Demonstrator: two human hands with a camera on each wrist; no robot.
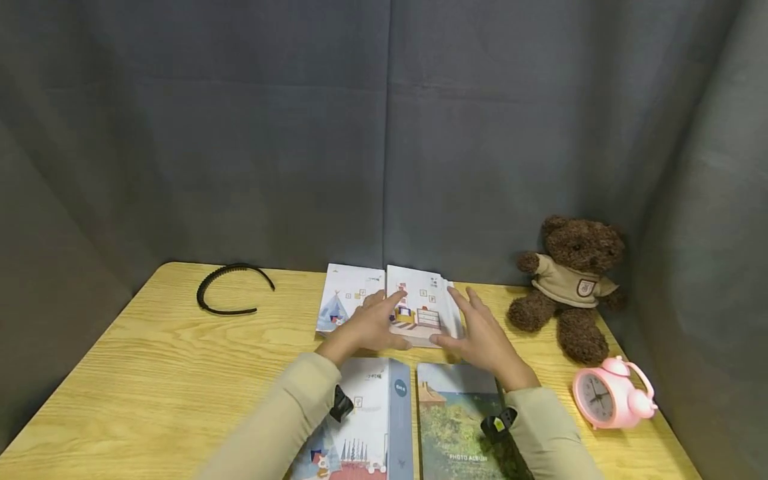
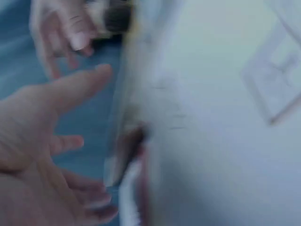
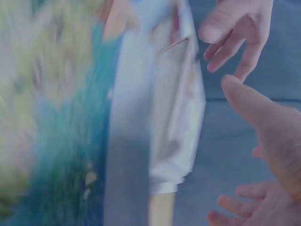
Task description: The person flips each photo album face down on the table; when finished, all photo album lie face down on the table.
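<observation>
Both hands are on the open album (image 1: 390,303) lying flat at the back middle of the table (image 1: 150,373), just beyond two closed albums nearer me. My left hand (image 1: 367,328) rests on the seam between its two illustrated covers, fingers straight and spread, one fingertip reaching onto the right-hand cover. My right hand (image 1: 483,333) lies along the album's right edge, where the page block shows — fingers extended, nothing gripped.

I judge the step to be handling this open album, either pressing it flat or about to fold it shut; the frames do not settle which. If it is to close, the next move calls for fingers getting under one cover edge while the other hand steadies the spine — the thick page block may slide.

The head view alone gives the layout: white album (image 1: 366,427) and green photo album (image 1: 462,427) side by side at the near edge, black headband (image 1: 231,288) far left, teddy bear (image 1: 570,283) and pink alarm clock (image 1: 609,392) at right. The wrist views are blurred, but each shows an open palm with loosely parted fingers — left hand (image 2: 42,155), right hand (image 3: 268,155) — and the opposite hand across a page edge.
</observation>
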